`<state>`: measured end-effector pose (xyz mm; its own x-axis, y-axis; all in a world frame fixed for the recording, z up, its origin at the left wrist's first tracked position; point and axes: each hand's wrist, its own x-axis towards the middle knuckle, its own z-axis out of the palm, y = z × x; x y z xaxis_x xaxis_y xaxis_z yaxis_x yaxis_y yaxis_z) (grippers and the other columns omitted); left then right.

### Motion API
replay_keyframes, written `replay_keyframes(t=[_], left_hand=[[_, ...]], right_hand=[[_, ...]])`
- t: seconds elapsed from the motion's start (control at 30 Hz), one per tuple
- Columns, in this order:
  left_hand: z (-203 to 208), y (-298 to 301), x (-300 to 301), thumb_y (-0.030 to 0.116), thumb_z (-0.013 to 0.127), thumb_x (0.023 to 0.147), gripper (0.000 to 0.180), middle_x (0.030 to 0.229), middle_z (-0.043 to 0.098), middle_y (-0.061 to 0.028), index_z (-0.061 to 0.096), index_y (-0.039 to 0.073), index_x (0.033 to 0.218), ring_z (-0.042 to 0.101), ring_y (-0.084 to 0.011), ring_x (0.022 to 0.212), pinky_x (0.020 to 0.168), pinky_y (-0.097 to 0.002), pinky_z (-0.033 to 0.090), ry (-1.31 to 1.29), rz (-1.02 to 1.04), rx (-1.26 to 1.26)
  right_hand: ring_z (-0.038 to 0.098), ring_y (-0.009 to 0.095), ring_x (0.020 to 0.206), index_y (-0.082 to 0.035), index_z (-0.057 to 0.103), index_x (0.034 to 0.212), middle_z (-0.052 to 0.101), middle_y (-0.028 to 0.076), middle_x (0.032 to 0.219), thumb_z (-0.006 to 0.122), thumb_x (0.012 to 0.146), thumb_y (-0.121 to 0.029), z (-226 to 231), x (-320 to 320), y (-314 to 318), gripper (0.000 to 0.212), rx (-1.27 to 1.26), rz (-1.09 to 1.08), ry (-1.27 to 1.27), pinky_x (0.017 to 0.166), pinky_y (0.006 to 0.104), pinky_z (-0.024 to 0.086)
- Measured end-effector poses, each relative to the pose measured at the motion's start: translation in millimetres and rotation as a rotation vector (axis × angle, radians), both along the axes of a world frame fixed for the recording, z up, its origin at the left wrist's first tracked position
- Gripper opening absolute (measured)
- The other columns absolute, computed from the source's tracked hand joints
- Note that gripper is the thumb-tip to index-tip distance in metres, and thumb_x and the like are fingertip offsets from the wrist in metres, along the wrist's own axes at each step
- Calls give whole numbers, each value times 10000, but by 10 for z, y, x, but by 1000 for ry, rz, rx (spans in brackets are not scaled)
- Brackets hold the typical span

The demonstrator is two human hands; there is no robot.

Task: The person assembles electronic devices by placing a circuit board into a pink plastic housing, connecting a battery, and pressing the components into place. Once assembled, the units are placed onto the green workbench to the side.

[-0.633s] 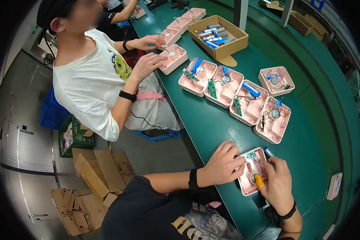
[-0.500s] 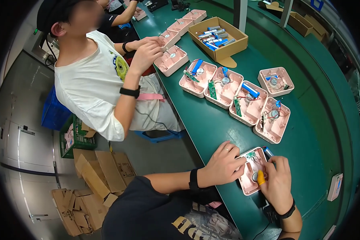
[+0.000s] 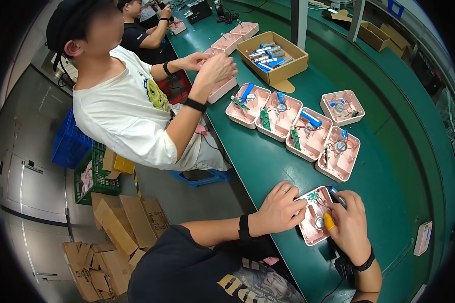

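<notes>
In front of me on the green table lies a pink plastic housing (image 3: 312,233). A small green circuit board (image 3: 314,196) sits at its far end, and a round silver part (image 3: 319,222) with thin wires lies inside. My left hand (image 3: 282,208) grips the housing's left wall with curled fingers. My right hand (image 3: 350,222) closes round the right wall; a yellow finger cover (image 3: 329,222) on one digit reaches inside, beside the round part. A blue cylindrical battery (image 3: 334,193) leans at the far right corner, partly hidden by my right fingers.
Beyond, several pink housings (image 3: 302,147) with batteries and boards stand grouped. An open cardboard box (image 3: 297,64) holds more batteries. A co-worker (image 3: 121,106) sits at the left, hands over another housing (image 3: 222,91). A small pale pink item (image 3: 423,238) lies far right.
My hands stay on the housing with hardly any movement. The co-worker's nearer hand has moved right and now covers part of the housings there. The view has shifted slightly.
</notes>
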<state>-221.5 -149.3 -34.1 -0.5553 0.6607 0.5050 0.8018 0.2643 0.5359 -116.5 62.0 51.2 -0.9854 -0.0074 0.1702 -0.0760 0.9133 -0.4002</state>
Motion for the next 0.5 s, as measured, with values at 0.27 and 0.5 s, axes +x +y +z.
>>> replay_keyframes(t=[0.27, 0.5], left_hand=[[53, -37, 53, 145, 766, 862, 124, 896, 551, -114, 669, 68, 861, 618, -332, 945, 1037, -550, 520, 9, 22, -14], [25, 52, -3, 139, 768, 853, 121, 907, 556, -122, 675, 66, 880, 614, -345, 946, 1072, -576, 505, -75, -92, 0]], right_hand=[[562, 458, 1318, -2, 744, 1001, 632, 190, 1314, 821, 791, -37, 13, 79, -63, 226, -48, 78, -21, 1071, 533, 468], [547, 462, 1340, -7, 749, 1029, 637, 182, 1340, 816, 785, -57, -124, 134, -119, 258, 47, 51, 28, 1097, 550, 456]])
